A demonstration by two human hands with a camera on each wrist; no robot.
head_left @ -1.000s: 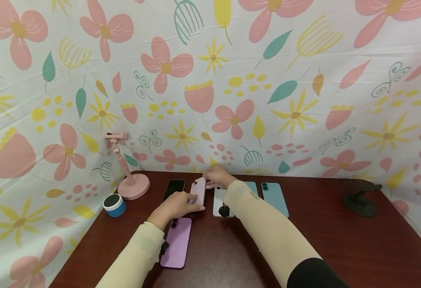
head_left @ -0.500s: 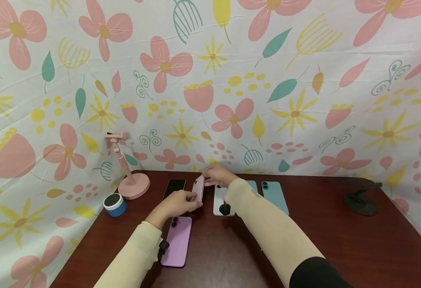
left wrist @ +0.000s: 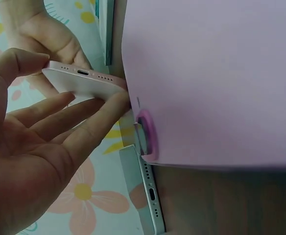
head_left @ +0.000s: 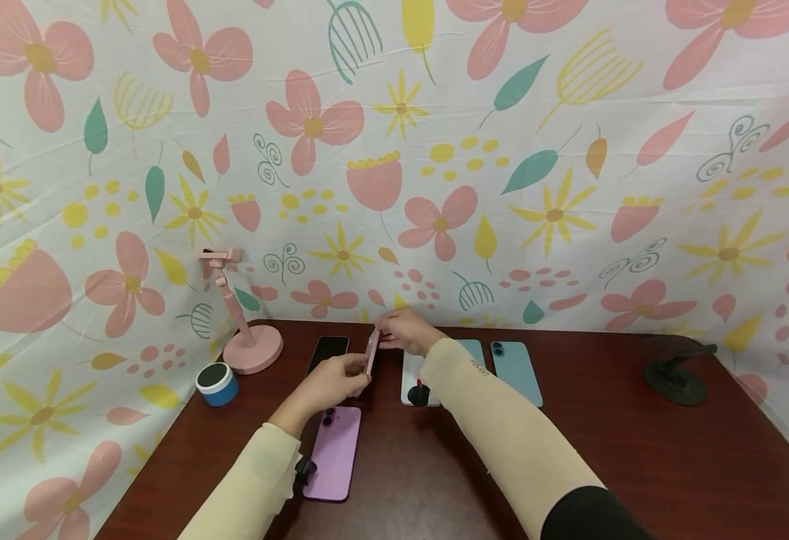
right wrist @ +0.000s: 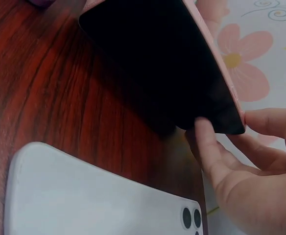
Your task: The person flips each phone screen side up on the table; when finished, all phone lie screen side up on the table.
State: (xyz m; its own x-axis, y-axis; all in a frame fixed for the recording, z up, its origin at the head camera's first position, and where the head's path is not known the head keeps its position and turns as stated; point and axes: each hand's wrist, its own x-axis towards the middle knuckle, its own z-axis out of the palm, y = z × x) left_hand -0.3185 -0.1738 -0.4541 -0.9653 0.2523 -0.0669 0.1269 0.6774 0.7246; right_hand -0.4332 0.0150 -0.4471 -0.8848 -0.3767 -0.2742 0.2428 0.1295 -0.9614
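A pale pink smartphone (head_left: 370,351) is raised on its side above the back of the table, nearly edge-on in the head view. My left hand (head_left: 330,382) grips its near end; in the left wrist view the thumb is at one corner and the fingers at the other side, beside the charging port. My right hand (head_left: 408,330) pinches the far end. Its black screen (right wrist: 157,58) faces the right wrist camera, over the dark red table. A purple phone (head_left: 334,457) lies back up below my left wrist. Left of the raised phone is a black-screened phone (head_left: 329,350), partly hidden by my left hand.
Under my right forearm lies a white phone (head_left: 411,375), with a light blue phone (head_left: 472,350) partly covered behind it. Another light blue phone (head_left: 517,373) is further right. A pink phone stand (head_left: 253,349) and a blue jar (head_left: 217,386) stand left, a black stand (head_left: 678,379) right.
The pink phone has turned from showing its back with the camera to nearly edge-on. Both hands have shifted slightly left with it, and the other phones stay put.
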